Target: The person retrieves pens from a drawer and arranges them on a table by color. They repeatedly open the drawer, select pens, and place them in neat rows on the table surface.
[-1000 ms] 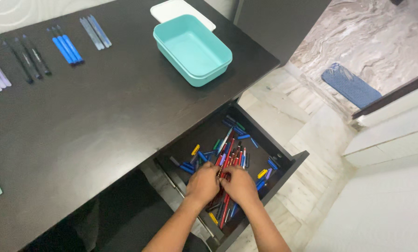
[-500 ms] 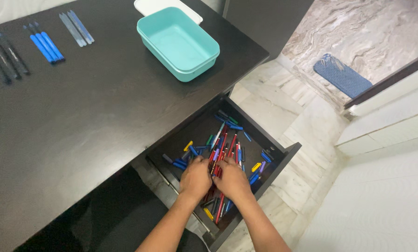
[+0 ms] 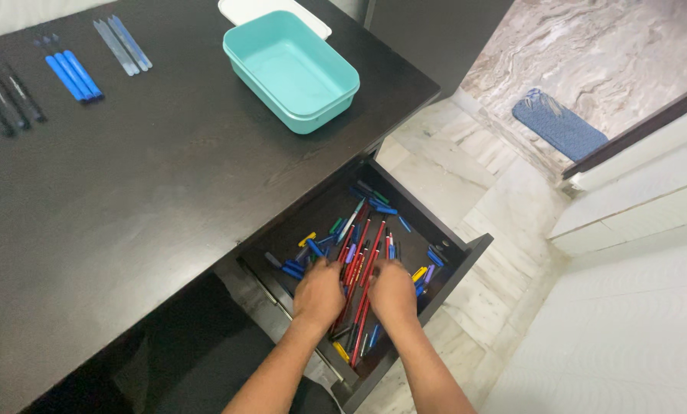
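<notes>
Open drawer (image 3: 443,241): hands on pens (image 3: 361,261) (palms down)

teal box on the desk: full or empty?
Empty. The teal box sits open on the desk, its bare bottom showing; a white lid lies behind it.

Dark wooden desk (image 3: 144,192) with teal tub (image 3: 291,69), white lid (image 3: 244,9), rows of blue pens (image 3: 73,74), black pens (image 3: 6,93), clear pens (image 3: 121,44).
</notes>
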